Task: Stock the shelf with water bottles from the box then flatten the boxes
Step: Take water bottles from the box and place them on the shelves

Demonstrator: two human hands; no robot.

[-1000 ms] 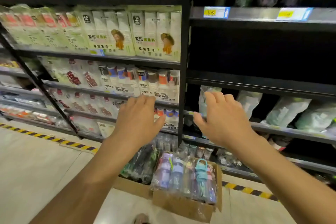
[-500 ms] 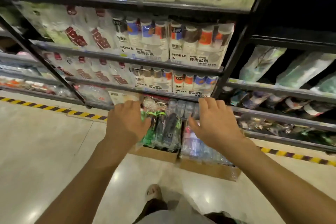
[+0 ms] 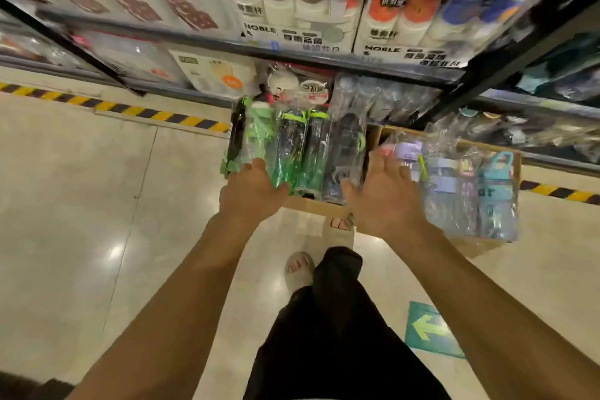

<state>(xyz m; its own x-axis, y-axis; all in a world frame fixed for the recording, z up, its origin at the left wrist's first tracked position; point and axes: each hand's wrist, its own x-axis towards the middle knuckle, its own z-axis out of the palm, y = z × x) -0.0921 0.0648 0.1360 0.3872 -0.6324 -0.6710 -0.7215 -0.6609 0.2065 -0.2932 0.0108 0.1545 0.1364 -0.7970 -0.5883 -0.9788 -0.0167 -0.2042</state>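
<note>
Both arms reach forward and down. The left hand (image 3: 251, 191) hovers with fingers loosely spread at the near ends of the green bottles (image 3: 292, 146); whether it touches them is unclear. The right hand (image 3: 381, 198), also spread, sits beside the dark bottles (image 3: 345, 146). These plastic-wrapped bottles fill the left box (image 3: 316, 204) on the floor (image 3: 81, 204) at the foot of the shelf (image 3: 324, 57). Pastel bottles (image 3: 470, 191) fill the right box (image 3: 474, 247). The bottles' wrapping blurs details, and the right hand hides part of the gap between the boxes.

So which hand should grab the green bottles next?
Probably the left hand: its open fingers lie right at the wrapped green bottles. The right hand hovers between the dark bottles and the purple bottles.
</note>
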